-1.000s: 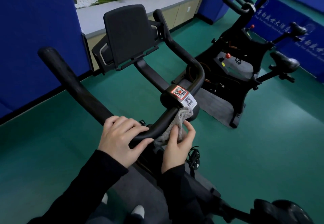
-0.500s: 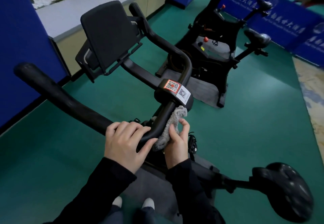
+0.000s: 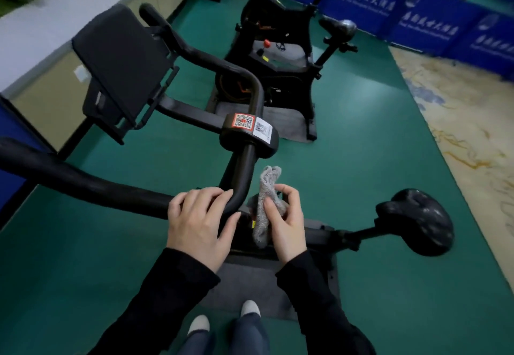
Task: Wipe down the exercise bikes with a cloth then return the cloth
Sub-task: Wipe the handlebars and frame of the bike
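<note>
The cloth [image 3: 265, 204], a small grey bunch, sat just at three o'clock of the handlebar [image 3: 83, 185] bend, beside the bar but apparently not touching it. The right hand [image 3: 286, 224] pinched it between thumb and fingertips. The left hand [image 3: 199, 221] was curled over the bend, gripping the bar.

That light pinch looked like the weak point: a loose end hung down, and a hard rub could pull the cloth free and drop it onto the frame below. Rubbing across the stickers [image 3: 251, 124] at twelve o'clock might lift their edges.

The hands hid the frame beneath them. The handlebar's nine o'clock end ran out of view. The second bike [image 3: 281, 57] at one o'clock lost its top, and blur hid whether the saddle [image 3: 414, 221] was clean.
</note>
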Action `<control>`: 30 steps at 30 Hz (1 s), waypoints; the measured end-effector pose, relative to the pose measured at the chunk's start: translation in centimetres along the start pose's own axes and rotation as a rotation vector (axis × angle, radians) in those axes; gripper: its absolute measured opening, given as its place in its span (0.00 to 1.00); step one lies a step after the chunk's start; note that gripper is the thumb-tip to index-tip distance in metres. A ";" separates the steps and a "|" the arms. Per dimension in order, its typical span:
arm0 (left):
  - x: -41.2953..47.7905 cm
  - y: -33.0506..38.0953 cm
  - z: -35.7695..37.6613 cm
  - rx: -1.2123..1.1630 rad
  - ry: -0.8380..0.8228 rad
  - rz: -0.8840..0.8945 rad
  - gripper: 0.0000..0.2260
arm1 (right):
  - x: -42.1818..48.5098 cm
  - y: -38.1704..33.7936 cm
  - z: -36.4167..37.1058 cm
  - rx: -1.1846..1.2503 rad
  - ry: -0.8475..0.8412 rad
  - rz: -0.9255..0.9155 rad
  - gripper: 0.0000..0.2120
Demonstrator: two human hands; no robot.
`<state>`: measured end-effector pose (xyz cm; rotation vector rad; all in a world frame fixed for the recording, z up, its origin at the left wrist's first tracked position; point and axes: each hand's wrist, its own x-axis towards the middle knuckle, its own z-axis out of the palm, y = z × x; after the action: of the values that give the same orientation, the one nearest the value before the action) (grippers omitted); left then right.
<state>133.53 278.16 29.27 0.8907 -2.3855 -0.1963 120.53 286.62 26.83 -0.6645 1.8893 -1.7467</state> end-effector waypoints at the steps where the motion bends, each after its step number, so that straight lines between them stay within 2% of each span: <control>1: 0.0 0.1 -0.1 -0.015 -0.005 0.019 0.15 | -0.4 -0.1 -0.3 -0.029 0.017 -0.001 0.10; 6: -0.1 1.4 -0.3 -0.101 -0.069 0.198 0.15 | -1.7 -0.4 -1.5 -0.079 0.123 0.021 0.11; 10: -0.3 2.5 -0.2 -0.147 -0.136 0.273 0.16 | -2.8 -0.5 -3.1 -0.106 0.182 0.017 0.11; 16: -1.0 4.6 0.7 -0.167 -0.368 0.312 0.19 | -5.4 0.3 -7.1 -0.093 0.281 0.049 0.11; 24: -4.7 12.1 4.2 -0.132 -0.590 0.419 0.21 | -12.9 0.5 -18.3 -0.215 0.529 0.087 0.12; 30: -9.8 21.5 6.9 -0.083 -0.658 0.568 0.25 | -20.7 0.7 -28.3 -0.219 0.716 0.137 0.10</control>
<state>123.66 300.47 26.01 0.0677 -3.0926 -0.4037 118.24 321.54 28.59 0.0572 2.5454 -1.8476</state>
